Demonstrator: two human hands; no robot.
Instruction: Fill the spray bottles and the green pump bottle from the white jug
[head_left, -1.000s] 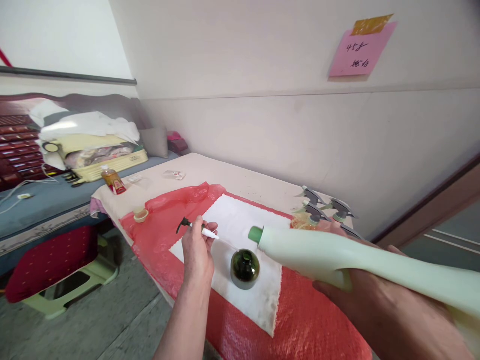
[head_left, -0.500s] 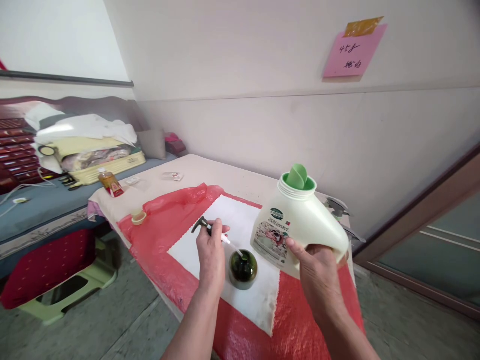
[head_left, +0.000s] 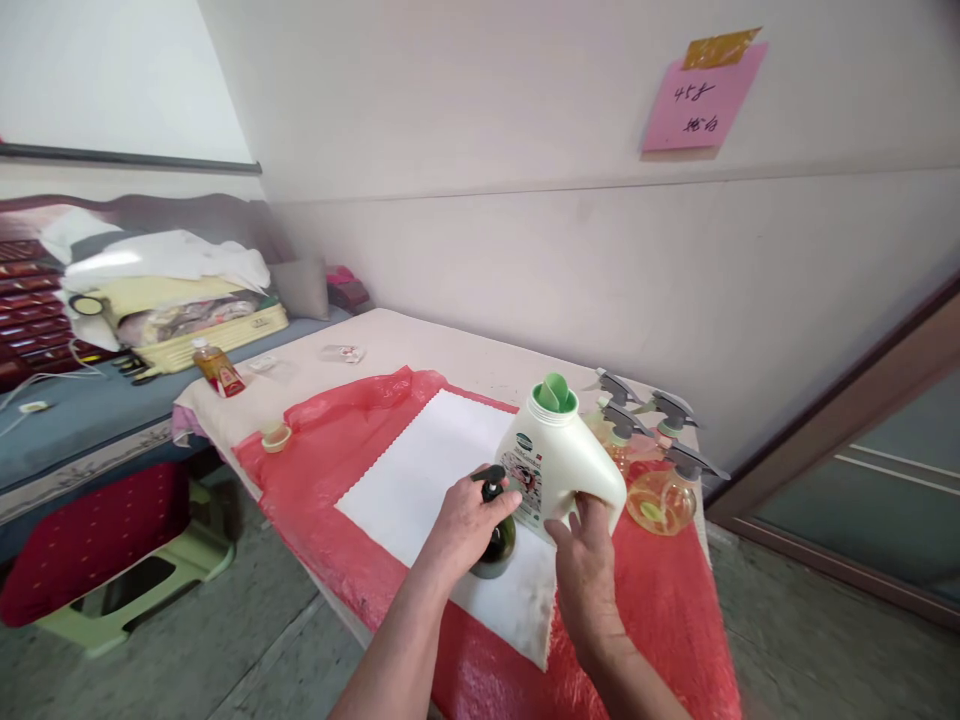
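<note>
My left hand (head_left: pixel 474 515) is closed around the black pump head (head_left: pixel 493 476). Its tube was over the neck of the round dark green bottle (head_left: pixel 498 553) and now the pump sits at the bottle's top; whether it is seated is hidden by my fingers. The bottle stands upright on a white cloth (head_left: pixel 409 480). Just right of it, a pale white-green detergent jug (head_left: pixel 559 450) with a green spout and no cap stands close by, seemingly on the table. My right hand (head_left: pixel 589 575) has its fingers in the jug's handle, thumb apart from the label.
Several trigger spray bottles (head_left: pixel 664 500) stand behind and right of the jug. Red plastic sheeting (head_left: pixel 652 610) covers the table's near part. A round cap (head_left: pixel 275 437), a drink bottle (head_left: pixel 219 368) and a red-topped stool (head_left: pixel 97 540) are on the left.
My left hand has brought the pump down onto the green bottle's top. My right hand has lowered the jug and moved it left, bringing the spray bottles behind it into view.
</note>
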